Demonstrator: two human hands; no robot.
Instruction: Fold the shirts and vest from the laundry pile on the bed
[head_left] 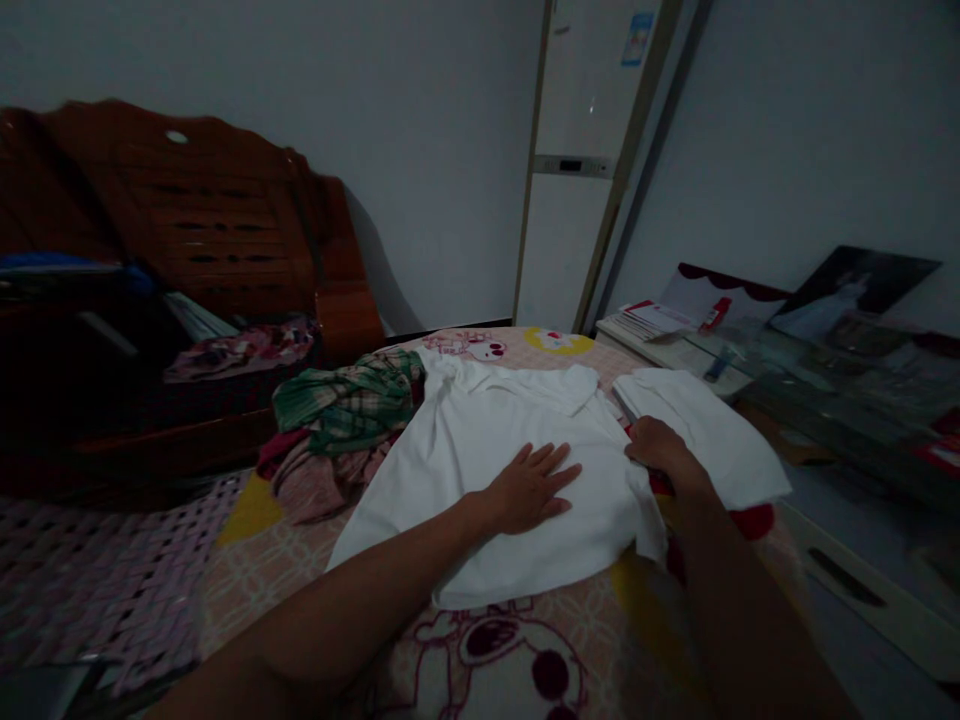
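Note:
A white collared shirt (pixel 480 425) lies spread over the patterned cloth (pixel 285 580), its collar pointing away from me. My left hand (pixel 531 490) rests flat on the middle of the shirt with fingers spread. At the shirt's right edge, my right hand (pixel 664 450) is closed, its fingers gripping the white fabric; part of the grip is hidden. Just beyond that hand lies a folded white garment (pixel 709 425). To the left of the shirt sits a heap of clothes with a green plaid garment (pixel 352 400) on top and a pinkish one (pixel 319 480) below.
A carved wooden sofa (pixel 202 220) with clothes on its seat stands at the left. A tall white cabinet air conditioner (pixel 574 130) is by the back wall. On the right, a glass-topped table (pixel 825 390) carries papers and a picture. A woven pink seat (pixel 135 570) is near the left.

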